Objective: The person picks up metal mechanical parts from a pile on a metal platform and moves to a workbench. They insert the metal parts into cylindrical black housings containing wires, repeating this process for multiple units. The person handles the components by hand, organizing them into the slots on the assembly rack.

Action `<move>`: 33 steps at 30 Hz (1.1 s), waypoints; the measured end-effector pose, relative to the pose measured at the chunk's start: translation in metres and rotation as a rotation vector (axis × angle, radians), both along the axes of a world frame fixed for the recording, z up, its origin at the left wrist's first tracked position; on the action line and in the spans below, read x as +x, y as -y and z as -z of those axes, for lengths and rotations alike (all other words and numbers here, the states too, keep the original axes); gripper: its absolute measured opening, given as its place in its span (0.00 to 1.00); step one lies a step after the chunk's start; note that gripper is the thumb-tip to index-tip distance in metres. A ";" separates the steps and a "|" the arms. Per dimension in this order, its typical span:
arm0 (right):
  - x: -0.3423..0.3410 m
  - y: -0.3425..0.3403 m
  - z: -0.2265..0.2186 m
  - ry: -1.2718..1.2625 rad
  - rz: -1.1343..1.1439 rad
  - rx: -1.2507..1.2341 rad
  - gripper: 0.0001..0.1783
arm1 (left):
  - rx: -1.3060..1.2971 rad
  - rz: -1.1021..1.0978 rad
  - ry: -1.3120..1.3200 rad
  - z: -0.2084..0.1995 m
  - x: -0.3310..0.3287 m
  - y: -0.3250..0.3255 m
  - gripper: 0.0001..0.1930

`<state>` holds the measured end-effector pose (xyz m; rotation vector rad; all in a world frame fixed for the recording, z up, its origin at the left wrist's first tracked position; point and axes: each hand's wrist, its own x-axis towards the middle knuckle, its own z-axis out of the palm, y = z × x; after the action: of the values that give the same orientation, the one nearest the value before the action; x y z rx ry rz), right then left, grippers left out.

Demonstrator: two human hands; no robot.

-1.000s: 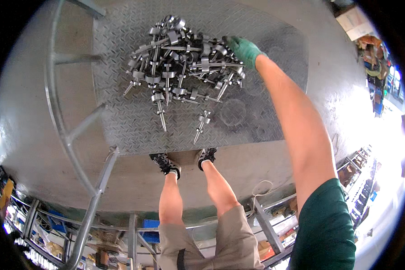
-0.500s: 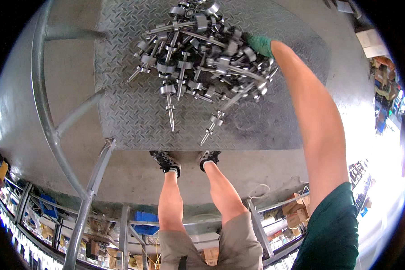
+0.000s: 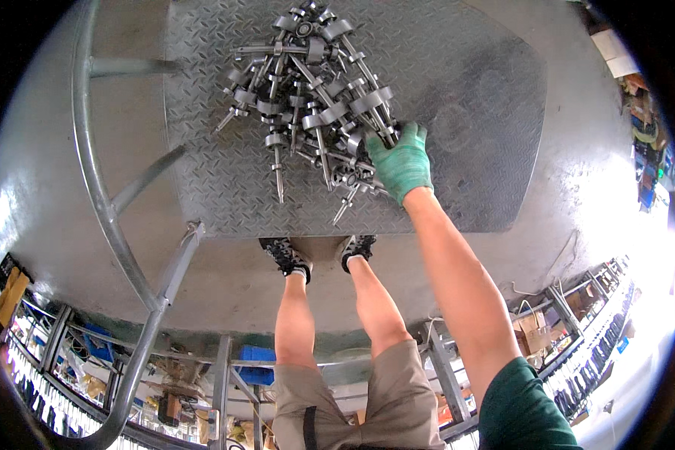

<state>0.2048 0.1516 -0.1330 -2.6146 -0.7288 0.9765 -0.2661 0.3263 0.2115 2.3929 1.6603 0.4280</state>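
Note:
A heap of metal rotor shafts (image 3: 322, 112) with thick silvery cylinders and thinner rods lies on a grey diamond-plate platform (image 3: 487, 150). At the heap's near right side is my right hand (image 3: 403, 161) in a green glove. Its thumb and fingers close around the lower ends of several shafts (image 3: 375, 105) that lean down toward the palm. The undersides of the fingers are hidden. One thin shaft (image 3: 345, 204) pokes out toward me from the heap's near edge, left of my wrist. My left hand does not show.
A bent metal handrail (image 3: 97, 180) runs along the platform's left side. My shoes (image 3: 286, 256) stand on the floor at the platform's near edge. Behind me, a metal frame rack (image 3: 221, 382) holds a blue bin (image 3: 256, 365), boxes and many small parts.
My right hand has come from the heap's far right side toward me and left. Shafts on the right have been swung together, uncovering platform there.

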 end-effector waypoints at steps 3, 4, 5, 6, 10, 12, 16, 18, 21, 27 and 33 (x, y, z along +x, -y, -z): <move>0.014 0.002 0.018 -0.161 -0.057 0.066 0.54 | -0.594 -0.296 0.380 0.123 0.056 0.097 0.37; 0.043 0.027 0.023 -0.194 0.039 0.022 0.55 | -0.904 -0.254 0.519 0.190 0.102 0.094 0.37; 0.046 0.011 0.036 -0.310 -0.063 0.002 0.57 | -1.097 -0.432 0.663 0.229 0.110 0.142 0.37; 0.049 0.005 0.038 -0.390 -0.097 -0.030 0.58 | -1.297 -0.542 0.787 0.274 0.137 0.159 0.38; 0.053 0.006 0.034 -0.597 -0.029 0.080 0.56 | -1.704 -0.710 1.267 0.373 0.248 0.175 0.38; 0.049 0.007 0.038 -0.663 0.075 0.157 0.48 | -1.743 -0.687 1.447 0.399 0.289 0.170 0.34; 0.037 0.010 0.031 -0.664 0.097 0.000 0.43 | -1.845 -0.738 1.585 0.446 0.309 0.165 0.20; 0.001 0.006 0.010 -0.322 0.123 -0.058 0.61 | -1.771 -0.719 1.475 0.444 0.301 0.165 0.17; -0.029 -0.003 -0.013 -0.321 0.210 -0.136 0.68 | -1.833 -0.823 1.469 0.421 0.279 0.149 0.13; -0.052 -0.003 -0.067 -0.377 0.155 -0.160 0.55 | -1.713 -0.814 1.389 0.345 0.247 0.147 0.15; -0.089 0.052 -0.110 -0.740 0.354 0.215 0.33 | -1.502 -0.829 1.287 0.287 0.208 0.184 0.15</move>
<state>0.1157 0.0991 -0.0231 -1.8789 -0.1622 1.4981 -0.0581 0.1427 -0.0759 0.1271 1.2475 0.3952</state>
